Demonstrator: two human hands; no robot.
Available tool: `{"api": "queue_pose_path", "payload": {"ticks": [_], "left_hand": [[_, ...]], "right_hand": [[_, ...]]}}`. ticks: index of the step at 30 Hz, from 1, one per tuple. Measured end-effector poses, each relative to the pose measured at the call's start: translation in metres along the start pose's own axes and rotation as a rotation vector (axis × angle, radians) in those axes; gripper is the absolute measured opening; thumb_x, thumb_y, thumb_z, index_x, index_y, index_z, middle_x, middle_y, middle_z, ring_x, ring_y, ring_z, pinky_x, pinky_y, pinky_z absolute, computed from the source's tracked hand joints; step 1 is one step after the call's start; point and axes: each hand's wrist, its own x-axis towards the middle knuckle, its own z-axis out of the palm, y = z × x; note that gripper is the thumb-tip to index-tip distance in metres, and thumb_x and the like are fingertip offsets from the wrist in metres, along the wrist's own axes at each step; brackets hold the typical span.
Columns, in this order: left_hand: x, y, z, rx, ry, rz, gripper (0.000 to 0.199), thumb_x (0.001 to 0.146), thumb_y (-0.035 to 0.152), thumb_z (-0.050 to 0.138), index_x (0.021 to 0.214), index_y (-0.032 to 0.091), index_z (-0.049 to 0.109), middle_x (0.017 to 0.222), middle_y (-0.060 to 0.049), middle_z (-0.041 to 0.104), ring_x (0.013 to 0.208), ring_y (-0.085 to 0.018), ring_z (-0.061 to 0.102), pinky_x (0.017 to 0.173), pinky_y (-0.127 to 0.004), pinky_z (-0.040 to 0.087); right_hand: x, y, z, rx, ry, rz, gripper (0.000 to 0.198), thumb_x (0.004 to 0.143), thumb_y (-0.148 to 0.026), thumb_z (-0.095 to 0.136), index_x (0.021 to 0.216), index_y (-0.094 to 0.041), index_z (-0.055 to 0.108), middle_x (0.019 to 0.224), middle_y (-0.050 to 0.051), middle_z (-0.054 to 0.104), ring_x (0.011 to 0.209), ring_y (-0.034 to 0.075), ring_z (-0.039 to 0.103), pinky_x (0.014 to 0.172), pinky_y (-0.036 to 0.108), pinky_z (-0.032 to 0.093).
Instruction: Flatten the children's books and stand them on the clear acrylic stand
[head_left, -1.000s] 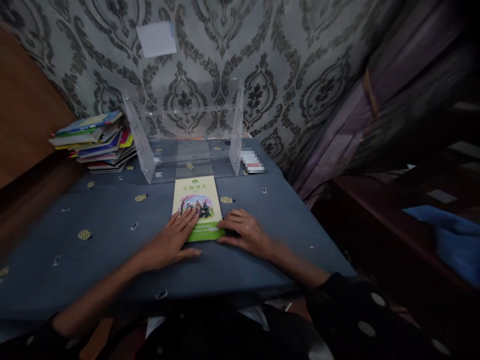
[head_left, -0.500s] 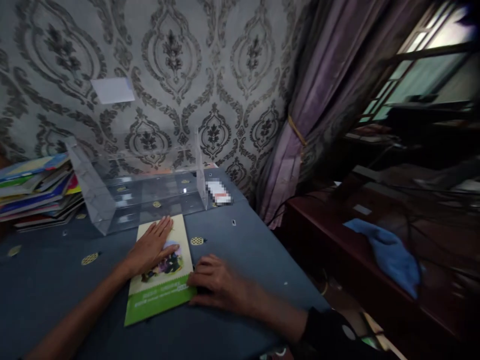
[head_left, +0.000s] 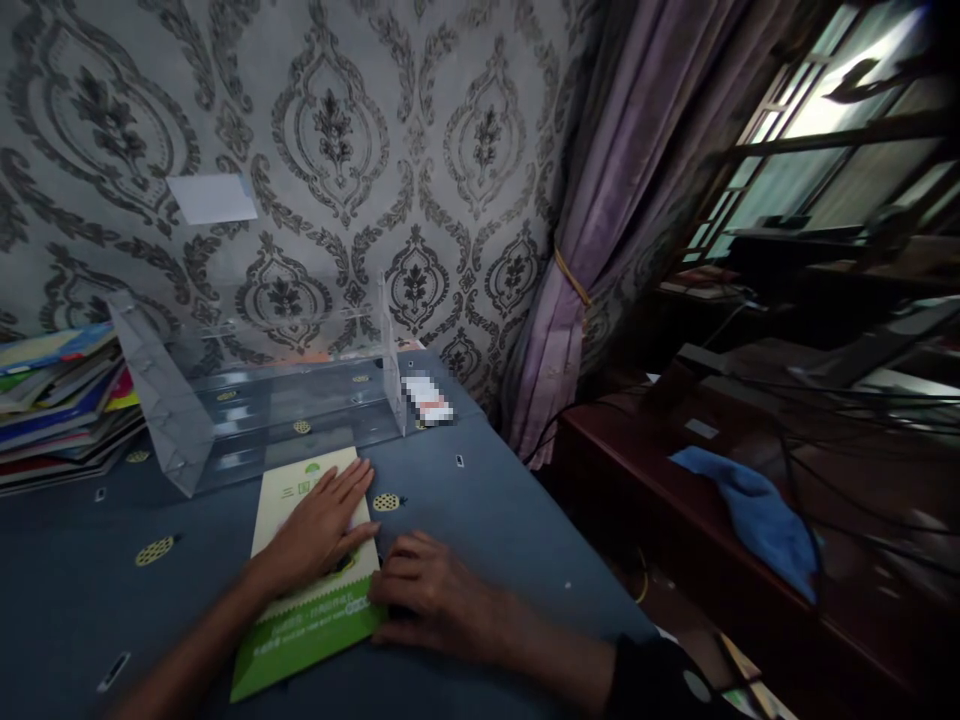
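Observation:
A thin green and cream book (head_left: 289,625) lies flat on the blue-grey tablecloth (head_left: 480,520). My left hand (head_left: 319,530) rests palm down on the book's cover, fingers spread. My right hand (head_left: 424,595) lies on the cloth against the book's right edge, fingers bent and touching it. Behind the book stands a clear acrylic rack (head_left: 262,390) with upright end panels.
A stack of colourful books (head_left: 60,405) sits at the far left. Patterned wallpaper with a white paper (head_left: 210,198) is behind. A purple curtain (head_left: 600,230) hangs right of the table. A dark wooden bench with a blue cloth (head_left: 750,510) is at the right.
The view has swung right and up, showing the curtain and window. My left hand slid further up the book's cover. My right hand stays at the book's right edge.

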Motion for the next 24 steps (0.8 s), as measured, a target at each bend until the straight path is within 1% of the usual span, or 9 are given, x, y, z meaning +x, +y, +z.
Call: {"api": "queue_pose_path", "payload": {"ticks": [3, 5, 8, 9, 11, 14, 16, 19, 24], "left_hand": [[-0.001, -0.005, 0.006, 0.032, 0.085, -0.159, 0.062, 0.103, 0.053, 0.033, 0.153, 0.016, 0.038, 0.157, -0.013, 0.042, 0.147, -0.025, 0.037, 0.120, -0.046, 0.031], [-0.006, -0.009, 0.006, 0.049, 0.127, -0.253, 0.058, 0.102, 0.049, 0.034, 0.148, 0.015, 0.046, 0.152, -0.015, 0.049, 0.143, -0.027, 0.043, 0.117, -0.049, 0.035], [-0.020, -0.017, 0.000, 0.065, 0.174, -0.392, 0.051, 0.100, 0.043, 0.037, 0.139, 0.015, 0.054, 0.145, -0.016, 0.056, 0.138, -0.031, 0.049, 0.114, -0.054, 0.038], [-0.025, -0.020, -0.002, 0.063, 0.189, -0.433, 0.050, 0.100, 0.041, 0.037, 0.137, 0.014, 0.056, 0.143, -0.017, 0.057, 0.137, -0.032, 0.050, 0.113, -0.054, 0.038], [-0.035, -0.025, -0.006, 0.040, 0.218, -0.498, 0.050, 0.099, 0.041, 0.035, 0.134, 0.012, 0.057, 0.141, -0.018, 0.058, 0.136, -0.034, 0.050, 0.113, -0.054, 0.039], [-0.044, -0.031, -0.005, -0.026, 0.266, -0.560, 0.051, 0.098, 0.041, 0.035, 0.132, 0.011, 0.058, 0.141, -0.019, 0.057, 0.137, -0.035, 0.048, 0.113, -0.054, 0.039], [-0.045, -0.032, -0.002, -0.071, 0.297, -0.585, 0.049, 0.097, 0.040, 0.037, 0.130, 0.012, 0.058, 0.141, -0.020, 0.056, 0.137, -0.034, 0.047, 0.114, -0.055, 0.038], [-0.044, -0.027, 0.003, -0.116, 0.330, -0.606, 0.046, 0.097, 0.038, 0.038, 0.131, 0.013, 0.056, 0.143, -0.020, 0.053, 0.139, -0.033, 0.045, 0.114, -0.055, 0.039], [-0.043, -0.009, 0.006, -0.121, 0.331, -0.593, 0.045, 0.098, 0.035, 0.037, 0.135, 0.013, 0.050, 0.145, -0.021, 0.049, 0.142, -0.034, 0.041, 0.116, -0.054, 0.037]], "right_hand": [[0.000, 0.000, -0.003, 0.028, -0.006, 0.004, 0.030, 0.094, -0.049, 0.064, 0.095, -0.019, 0.066, 0.087, 0.000, 0.072, 0.089, 0.016, 0.058, 0.079, 0.032, 0.039], [0.002, 0.001, -0.005, 0.067, 0.008, 0.032, 0.029, 0.093, -0.048, 0.065, 0.094, -0.019, 0.068, 0.086, 0.001, 0.071, 0.088, 0.017, 0.059, 0.081, 0.032, 0.040], [0.012, 0.008, -0.003, 0.128, 0.055, 0.110, 0.018, 0.093, -0.037, 0.066, 0.095, -0.019, 0.069, 0.088, 0.003, 0.071, 0.091, 0.018, 0.062, 0.085, 0.032, 0.044], [0.018, 0.012, -0.001, 0.142, 0.067, 0.146, 0.014, 0.093, -0.032, 0.065, 0.097, -0.019, 0.069, 0.093, 0.005, 0.072, 0.094, 0.019, 0.063, 0.087, 0.033, 0.046], [0.030, 0.022, 0.005, 0.149, 0.082, 0.222, 0.015, 0.093, -0.026, 0.064, 0.105, -0.018, 0.069, 0.110, 0.009, 0.071, 0.106, 0.022, 0.063, 0.095, 0.036, 0.047], [0.051, 0.036, 0.014, 0.157, 0.086, 0.311, 0.027, 0.092, -0.024, 0.064, 0.117, -0.015, 0.067, 0.132, 0.016, 0.061, 0.124, 0.026, 0.057, 0.106, 0.041, 0.044], [0.062, 0.043, 0.020, 0.173, 0.088, 0.343, 0.031, 0.092, -0.023, 0.063, 0.122, -0.014, 0.065, 0.137, 0.018, 0.057, 0.129, 0.027, 0.054, 0.108, 0.042, 0.044], [0.071, 0.047, 0.025, 0.162, 0.119, 0.364, 0.030, 0.091, -0.024, 0.062, 0.120, -0.016, 0.066, 0.135, 0.017, 0.058, 0.126, 0.028, 0.055, 0.108, 0.046, 0.044], [0.068, 0.045, 0.027, 0.088, 0.144, 0.330, 0.029, 0.092, -0.022, 0.058, 0.118, -0.014, 0.066, 0.127, 0.017, 0.062, 0.121, 0.029, 0.056, 0.105, 0.050, 0.044]]}}
